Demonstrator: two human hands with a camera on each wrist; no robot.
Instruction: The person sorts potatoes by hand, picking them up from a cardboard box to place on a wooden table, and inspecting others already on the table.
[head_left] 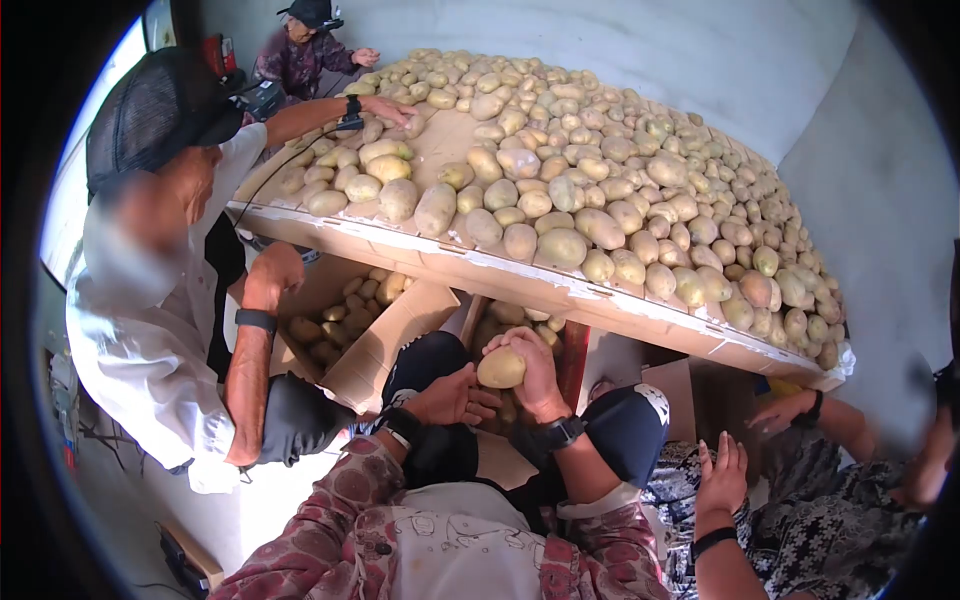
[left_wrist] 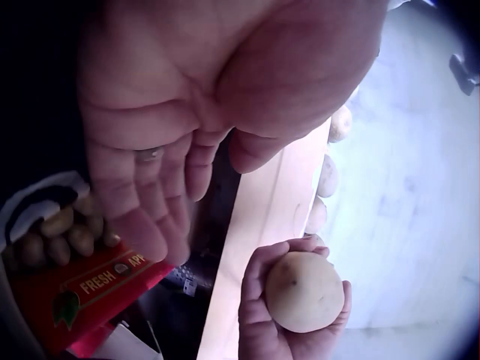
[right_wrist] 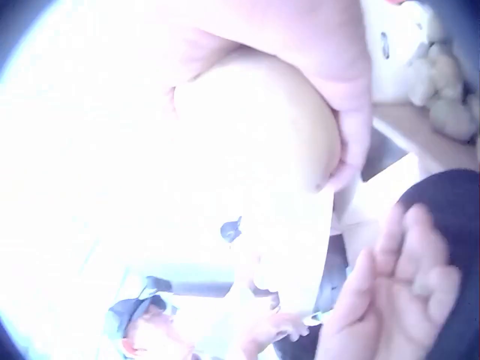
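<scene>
My right hand grips a large pale potato in front of the table edge, above a box of potatoes. In the left wrist view the potato sits in the curled fingers of that hand. Its smooth side shows washed out in the right wrist view, where the hand wraps over the potato. My left hand is just to the left, palm turned up and fingers loosely extended, holding nothing. A ring shows on one finger of the left hand.
Many potatoes cover a cardboard-topped table. Underneath stand a cardboard box of potatoes and a red box with more. A person in a white shirt reaches over the table at left; another person sits behind; others' hands are at right.
</scene>
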